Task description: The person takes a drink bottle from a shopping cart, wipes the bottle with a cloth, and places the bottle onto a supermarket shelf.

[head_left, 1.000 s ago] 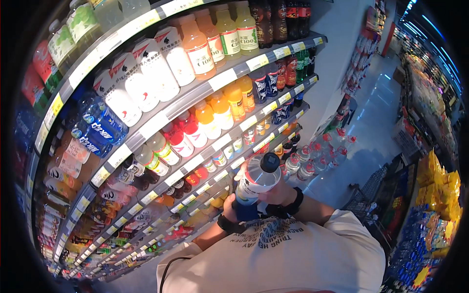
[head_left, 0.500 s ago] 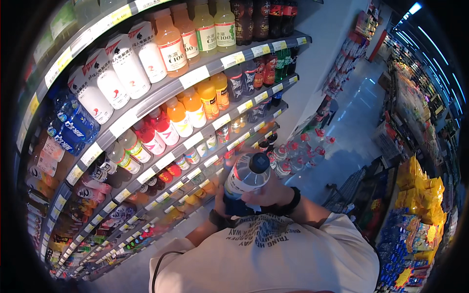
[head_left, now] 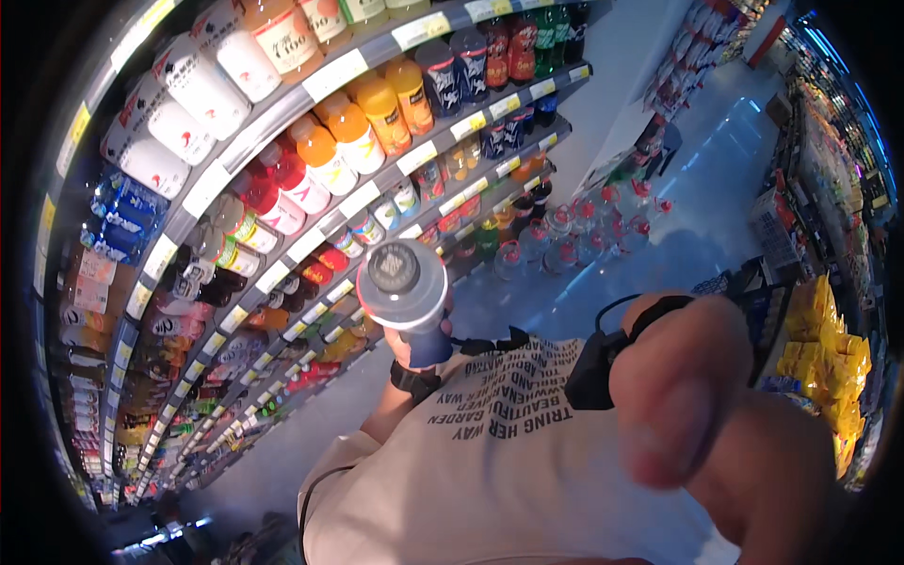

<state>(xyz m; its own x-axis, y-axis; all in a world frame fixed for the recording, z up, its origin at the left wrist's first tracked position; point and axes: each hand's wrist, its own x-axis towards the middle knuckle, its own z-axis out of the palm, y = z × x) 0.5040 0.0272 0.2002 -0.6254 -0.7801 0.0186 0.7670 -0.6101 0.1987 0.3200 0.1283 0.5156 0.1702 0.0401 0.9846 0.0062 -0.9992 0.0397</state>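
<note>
Clear plastic bottle (head_left: 405, 292), round, grey ribbed cap toward camera, blue label low on body; held upright at chest height, in front of drinks shelving (head_left: 282, 188). Left hand (head_left: 419, 347): fingers wrapped round bottle's lower part, dark band at wrist. Right hand (head_left: 692, 386): close to lens, blurred, fingers' spread can't tell; black strap at wrist. Beige printed T-shirt (head_left: 490, 452) below. Glossy pale floor (head_left: 697, 207) w/ clear jugs (head_left: 584, 235).
</note>
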